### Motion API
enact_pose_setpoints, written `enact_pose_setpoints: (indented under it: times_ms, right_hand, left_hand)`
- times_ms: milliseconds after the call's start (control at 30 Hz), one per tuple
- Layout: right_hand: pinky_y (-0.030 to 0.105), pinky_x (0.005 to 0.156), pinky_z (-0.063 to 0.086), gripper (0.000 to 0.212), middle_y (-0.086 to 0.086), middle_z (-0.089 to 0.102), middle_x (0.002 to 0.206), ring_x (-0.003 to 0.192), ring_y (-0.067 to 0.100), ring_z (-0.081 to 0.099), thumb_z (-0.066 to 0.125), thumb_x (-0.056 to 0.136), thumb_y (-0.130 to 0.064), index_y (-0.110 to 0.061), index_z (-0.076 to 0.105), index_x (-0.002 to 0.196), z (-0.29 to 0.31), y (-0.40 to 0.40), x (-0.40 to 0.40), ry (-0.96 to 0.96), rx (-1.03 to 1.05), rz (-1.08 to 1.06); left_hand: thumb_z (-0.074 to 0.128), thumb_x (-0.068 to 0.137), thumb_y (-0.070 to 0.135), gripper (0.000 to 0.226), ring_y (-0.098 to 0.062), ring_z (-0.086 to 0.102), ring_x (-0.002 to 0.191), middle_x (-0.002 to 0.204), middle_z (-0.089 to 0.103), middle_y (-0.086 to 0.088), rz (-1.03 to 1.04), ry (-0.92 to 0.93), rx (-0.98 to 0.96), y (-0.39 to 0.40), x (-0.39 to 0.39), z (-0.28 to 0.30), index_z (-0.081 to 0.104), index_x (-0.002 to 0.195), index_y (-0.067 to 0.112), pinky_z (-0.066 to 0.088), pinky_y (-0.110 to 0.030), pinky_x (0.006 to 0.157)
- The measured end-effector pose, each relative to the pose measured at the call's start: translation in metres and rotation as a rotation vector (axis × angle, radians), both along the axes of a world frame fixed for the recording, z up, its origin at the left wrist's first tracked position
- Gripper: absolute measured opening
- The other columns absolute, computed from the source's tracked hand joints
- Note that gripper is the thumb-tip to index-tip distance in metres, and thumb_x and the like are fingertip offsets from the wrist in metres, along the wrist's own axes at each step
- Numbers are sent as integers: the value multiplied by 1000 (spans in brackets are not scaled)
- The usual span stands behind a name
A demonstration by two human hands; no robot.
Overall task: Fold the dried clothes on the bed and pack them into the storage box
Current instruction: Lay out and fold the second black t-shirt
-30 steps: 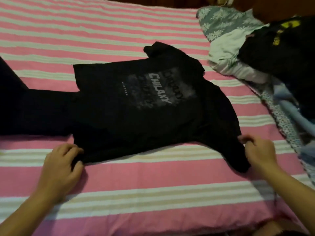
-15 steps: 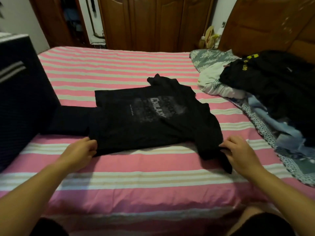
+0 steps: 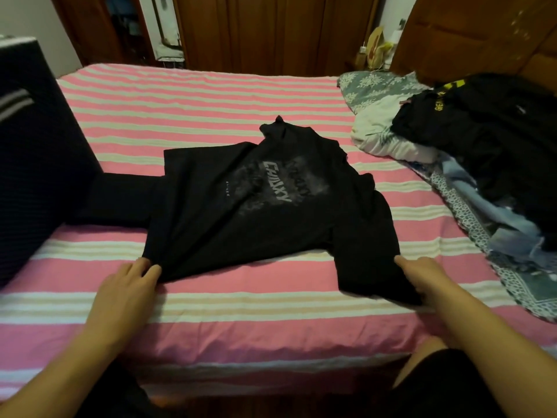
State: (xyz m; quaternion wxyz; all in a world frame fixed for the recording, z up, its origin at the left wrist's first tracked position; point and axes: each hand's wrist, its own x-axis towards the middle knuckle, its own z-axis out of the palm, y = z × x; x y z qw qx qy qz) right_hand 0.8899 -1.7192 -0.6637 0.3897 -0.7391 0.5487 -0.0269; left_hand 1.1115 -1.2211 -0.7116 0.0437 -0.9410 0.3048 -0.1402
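Note:
A black T-shirt (image 3: 241, 212) with a grey "CHILAXY" print lies spread on the pink striped bed (image 3: 211, 116), collar to the right. My left hand (image 3: 129, 285) pinches its near hem corner, pulling creases into the cloth. My right hand (image 3: 425, 279) grips the near sleeve at the shirt's right side. A dark storage box (image 3: 33, 164) stands on the bed at the left. A flat, dark folded garment (image 3: 120, 197) lies between the box and the shirt.
A heap of unfolded clothes (image 3: 482, 152), black, white and denim, lies at the right on a patterned blue cloth (image 3: 376, 89). Wooden wardrobe doors (image 3: 271, 31) stand behind the bed. The bed's near edge is just below my forearms.
The view pulled back and tilted up, bringing the box and wardrobe into sight. Both hands drew the shirt's near edge toward me and tightened their hold on it.

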Motion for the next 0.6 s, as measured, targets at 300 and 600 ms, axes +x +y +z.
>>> enact_pose_setpoints:
  times_ms: [300,600]
  right_hand:
    - [27,45,47,13,16,62,87,67,26,56,70,92,-10,-3,62,99,44,-51,-6,-321,109,-185]
    - [39,81,51,44,22,66,114,96,34,63,76,83,-10,-4,63,125,-6,-43,-67,244,-277,125]
  left_hand:
    - [81,53,-6,41,-35,56,62,70,52,-4,-21,21,64,-4,8,34,57,77,16,36,-42,60]
    - [75,72,7,29,-37,56,80,83,55,-11,191,17,186,-22,-8,28,63,97,15,41,-44,66]
